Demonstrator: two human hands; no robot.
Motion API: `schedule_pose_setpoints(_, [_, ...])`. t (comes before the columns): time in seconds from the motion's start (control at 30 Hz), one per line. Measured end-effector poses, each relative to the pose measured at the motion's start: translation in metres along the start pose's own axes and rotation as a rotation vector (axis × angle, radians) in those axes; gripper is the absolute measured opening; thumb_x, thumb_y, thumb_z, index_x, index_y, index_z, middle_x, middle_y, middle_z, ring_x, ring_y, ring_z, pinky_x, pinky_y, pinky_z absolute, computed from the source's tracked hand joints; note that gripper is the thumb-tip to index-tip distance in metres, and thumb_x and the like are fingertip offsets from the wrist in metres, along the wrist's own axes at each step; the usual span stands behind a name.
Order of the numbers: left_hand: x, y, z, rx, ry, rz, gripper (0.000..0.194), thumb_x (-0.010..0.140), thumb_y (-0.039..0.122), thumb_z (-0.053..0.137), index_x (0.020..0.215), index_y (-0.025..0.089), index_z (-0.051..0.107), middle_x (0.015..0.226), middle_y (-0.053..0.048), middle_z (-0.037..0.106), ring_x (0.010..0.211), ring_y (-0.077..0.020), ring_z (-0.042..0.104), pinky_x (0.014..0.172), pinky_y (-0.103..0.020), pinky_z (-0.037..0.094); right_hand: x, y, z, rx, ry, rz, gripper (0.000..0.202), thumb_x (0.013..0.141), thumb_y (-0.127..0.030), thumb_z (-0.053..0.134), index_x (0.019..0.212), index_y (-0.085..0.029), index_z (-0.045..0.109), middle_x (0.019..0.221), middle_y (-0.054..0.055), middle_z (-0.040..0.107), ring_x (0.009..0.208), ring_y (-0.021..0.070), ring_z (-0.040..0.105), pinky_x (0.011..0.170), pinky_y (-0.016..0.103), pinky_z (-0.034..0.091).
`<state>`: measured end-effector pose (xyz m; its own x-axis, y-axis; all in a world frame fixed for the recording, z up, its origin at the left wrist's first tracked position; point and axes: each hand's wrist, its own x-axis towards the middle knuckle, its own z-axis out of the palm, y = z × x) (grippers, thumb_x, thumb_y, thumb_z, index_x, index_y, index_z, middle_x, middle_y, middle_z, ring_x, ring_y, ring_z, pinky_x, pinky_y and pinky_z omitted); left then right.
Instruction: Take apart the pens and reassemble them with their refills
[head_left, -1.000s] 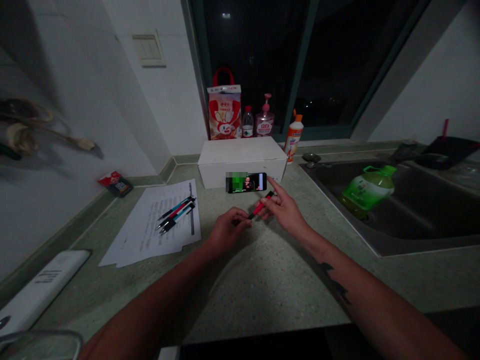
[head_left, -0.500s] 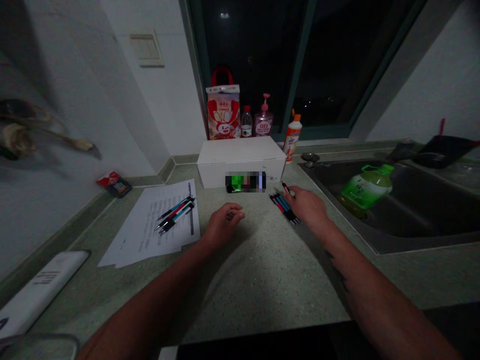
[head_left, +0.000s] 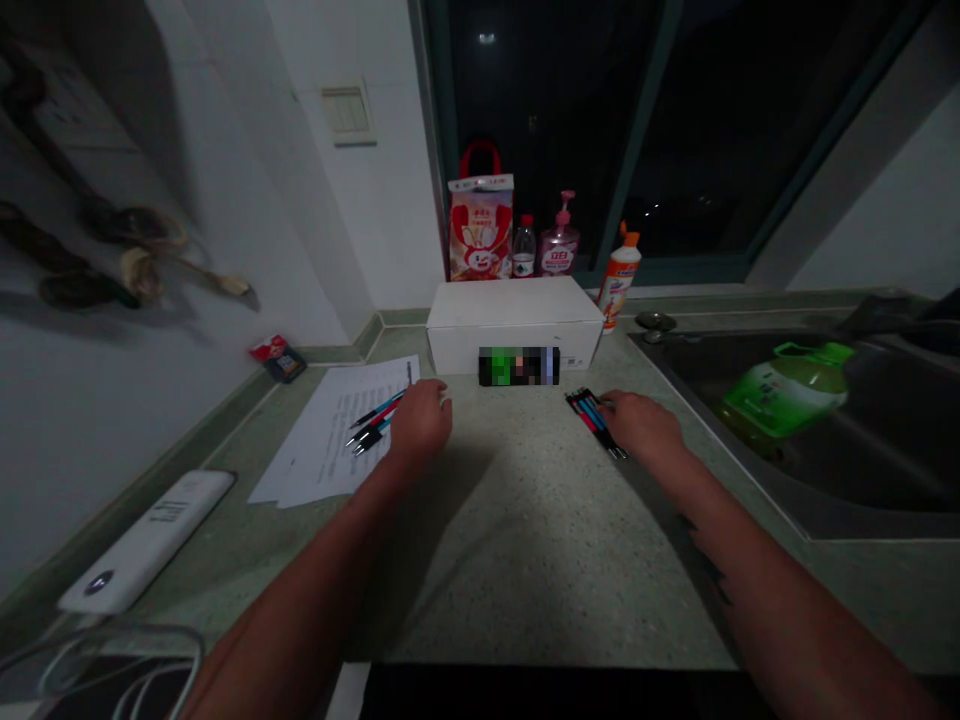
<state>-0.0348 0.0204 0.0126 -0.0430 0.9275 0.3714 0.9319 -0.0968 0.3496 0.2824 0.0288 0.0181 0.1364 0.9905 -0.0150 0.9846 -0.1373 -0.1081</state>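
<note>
My left hand (head_left: 421,422) hovers at the right edge of the printed sheets (head_left: 315,430), its thumb and forefinger apart and holding nothing I can see. Beside it and partly behind it, several pens (head_left: 367,437) with blue, red and black barrels lie on the paper. On the counter, my right hand (head_left: 645,428) rests at the right side of a row of pens (head_left: 594,422). Its fingers are bent together on the outermost pen, whose shape is mostly hidden by them. The pens in this row lie side by side, slanting, tips toward me.
A white box (head_left: 517,305) stands at the back with a pixelated phone-like object (head_left: 519,366) against it. Bottles and a red-white bag (head_left: 481,228) line the sill. The sink (head_left: 885,470) holds a green-labelled jug (head_left: 787,390). A white device (head_left: 150,540) and cables (head_left: 112,640) lie left.
My left hand has moved left to the pens on the paper. My right hand has lowered a pen to the row's right side. The view has turned slightly left.
</note>
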Motion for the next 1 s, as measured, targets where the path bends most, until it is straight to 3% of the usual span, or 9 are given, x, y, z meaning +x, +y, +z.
schedule_pose_setpoints(0.1, [0.005, -0.015, -0.008, 0.327, -0.099, -0.088, 0.031, 0.087, 0.023, 0.049, 0.11, 0.009, 0.064, 0.112, -0.023, 0.064, 0.107, -0.0364, 0.058, 0.087, -0.045, 0.046, -0.002, -0.001, -0.002, -0.024, 0.014, -0.006, 0.04, 0.096, -0.038, 0.045, 0.124, -0.02, 0.068, 0.112, 0.018, 0.072, 0.104, 0.0327, 0.068, 0.079, 0.039, 0.051])
schedule_pose_setpoints(0.2, [0.008, -0.023, -0.011, 0.47, -0.19, -0.169, 0.034, 0.089, 0.016, 0.04, 0.11, 0.008, 0.064, 0.111, -0.024, 0.064, 0.104, -0.0355, 0.06, 0.082, -0.043, 0.047, -0.005, -0.004, -0.005, -0.023, 0.027, -0.013, 0.042, 0.097, -0.039, 0.044, 0.125, -0.019, 0.067, 0.113, 0.018, 0.072, 0.104, 0.0325, 0.068, 0.077, 0.039, 0.051])
schedule_pose_setpoints(0.33, [0.007, -0.026, -0.009, 0.513, -0.234, -0.125, 0.039, 0.089, 0.01, 0.032, 0.109, 0.005, 0.065, 0.107, -0.024, 0.066, 0.101, -0.0348, 0.063, 0.08, -0.043, 0.048, -0.009, -0.008, -0.008, -0.016, 0.048, -0.013, 0.042, 0.097, -0.043, 0.044, 0.123, -0.02, 0.068, 0.109, 0.017, 0.073, 0.099, 0.032, 0.069, 0.074, 0.037, 0.051])
schedule_pose_setpoints(0.57, [0.01, -0.024, -0.007, 0.521, -0.341, -0.112, 0.032, 0.09, 0.012, 0.039, 0.106, 0.009, 0.066, 0.105, -0.021, 0.068, 0.102, -0.0317, 0.065, 0.081, -0.038, 0.051, -0.01, -0.011, -0.009, 0.058, 0.149, -0.098, 0.038, 0.098, -0.039, 0.046, 0.121, -0.02, 0.07, 0.11, 0.015, 0.073, 0.096, 0.0288, 0.069, 0.075, 0.035, 0.05])
schedule_pose_setpoints(0.7, [0.002, -0.003, -0.001, 0.378, -0.274, 0.035, 0.025, 0.091, 0.013, 0.043, 0.106, 0.012, 0.063, 0.104, -0.016, 0.066, 0.095, -0.0273, 0.066, 0.081, -0.036, 0.05, -0.02, -0.025, -0.004, 0.211, 0.244, -0.353, 0.031, 0.098, -0.031, 0.048, 0.117, -0.019, 0.07, 0.116, 0.01, 0.071, 0.101, 0.0256, 0.067, 0.082, 0.034, 0.049])
schedule_pose_setpoints(0.87, [-0.024, 0.036, 0.015, -0.063, -0.24, 0.337, 0.018, 0.092, 0.018, 0.053, 0.107, 0.02, 0.062, 0.107, -0.007, 0.064, 0.098, -0.0211, 0.064, 0.085, -0.031, 0.049, -0.039, -0.052, 0.012, 0.422, 0.143, -0.769, 0.032, 0.098, -0.031, 0.054, 0.127, -0.021, 0.061, 0.118, 0.009, 0.068, 0.109, 0.022, 0.062, 0.092, 0.034, 0.046])
schedule_pose_setpoints(1.0, [-0.039, 0.049, 0.024, -0.39, -0.265, 0.364, 0.016, 0.09, 0.022, 0.06, 0.106, 0.021, 0.063, 0.099, -0.003, 0.066, 0.091, -0.0185, 0.064, 0.08, -0.029, 0.05, -0.04, -0.059, 0.021, 0.466, 0.037, -0.814, 0.019, 0.098, -0.026, 0.054, 0.11, -0.02, 0.067, 0.104, 0.007, 0.072, 0.098, 0.0209, 0.065, 0.083, 0.032, 0.046])
